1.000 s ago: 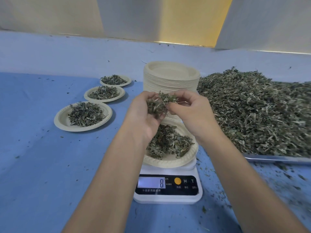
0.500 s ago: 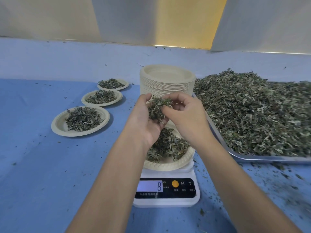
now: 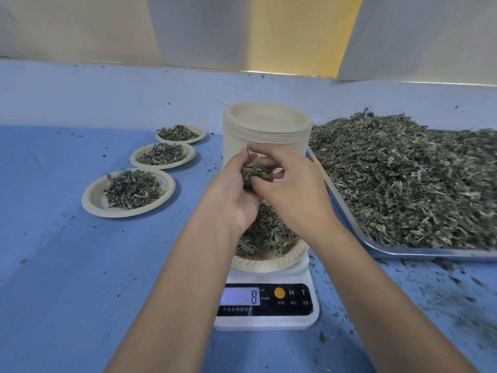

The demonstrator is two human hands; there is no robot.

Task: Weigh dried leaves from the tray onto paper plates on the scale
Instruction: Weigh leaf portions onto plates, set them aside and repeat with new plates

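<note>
A white digital scale [image 3: 266, 305] stands at the centre front and its display reads 8. On it sits a paper plate [image 3: 269, 262] with a heap of dried leaves. Above that plate my left hand [image 3: 234, 197] cups a small clump of dried leaves [image 3: 252, 172]. My right hand [image 3: 290, 189] pinches at the same clump with thumb and fingertips. A metal tray [image 3: 390, 251] piled with dried leaves [image 3: 408, 179] lies to the right.
A tall stack of empty paper plates [image 3: 266, 130] stands just behind my hands. Three filled paper plates [image 3: 129, 192] lie in a row at the left on the blue table. Loose leaf bits are scattered near the tray's front edge.
Both hands have closed in on the leaf clump, which looks smaller and more enclosed than before. The scale still reads 8. The camera has tilted slightly.
</note>
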